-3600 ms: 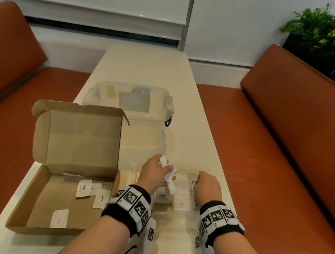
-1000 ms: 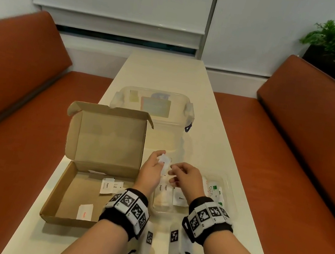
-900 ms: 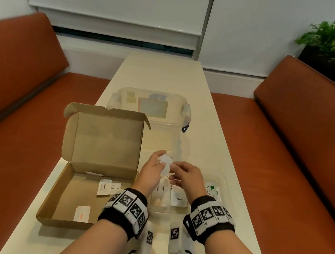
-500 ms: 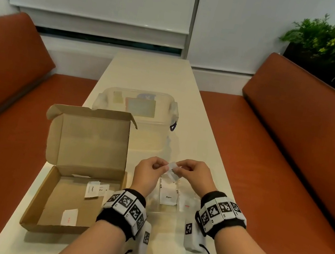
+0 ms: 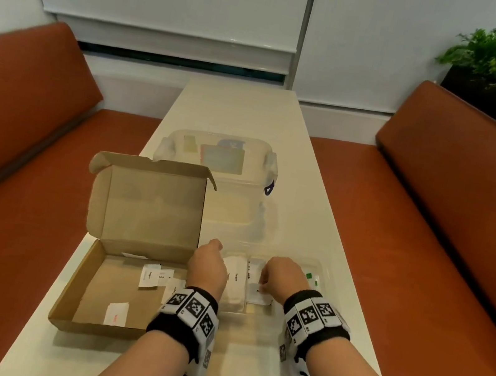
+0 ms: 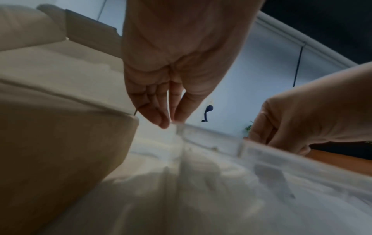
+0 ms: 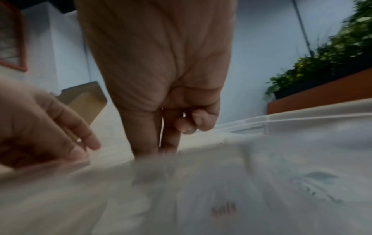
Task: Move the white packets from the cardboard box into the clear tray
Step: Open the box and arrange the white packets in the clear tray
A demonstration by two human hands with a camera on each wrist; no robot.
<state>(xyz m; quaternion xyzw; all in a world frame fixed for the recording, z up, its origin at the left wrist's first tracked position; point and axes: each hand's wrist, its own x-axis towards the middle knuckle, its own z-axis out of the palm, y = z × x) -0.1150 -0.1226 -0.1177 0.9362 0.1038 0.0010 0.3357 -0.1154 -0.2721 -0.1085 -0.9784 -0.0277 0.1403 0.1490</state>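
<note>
Fingers of the right hand (image 5: 277, 278) point down into the clear tray (image 5: 323, 271) at lower centre of the head view. Thumb and forefinger appear to pinch a white packet (image 5: 258, 294) edge-on, the smaller fingers curled up out of the way, probably to slot it in beside the others; the right wrist view is too blurred to confirm the grip. The left hand (image 5: 207, 268) hangs just left of it, thumb and fingertips (image 6: 161, 119) nearly meeting on the tray's near-left edge, perhaps pinching it to steady it; I cannot tell whether they grip.

A stack of white packets (image 5: 235, 284) lies in the tray between the hands, one printed "Sugar". Through the tray wall in the right wrist view, reddish letters read roughly "Salt". A green-marked sachet (image 5: 310, 278) sits at the tray's right end.

Left of the hands, the cardboard box (image 5: 98, 290) stands with its lid up, giving open access to the remaining packets (image 5: 156, 276) on its floor; one reads "Pepper", another (image 5: 116, 313) has red print too small to read.

Beyond, in mid-frame, is a lidded clear container (image 5: 221, 163).
</note>
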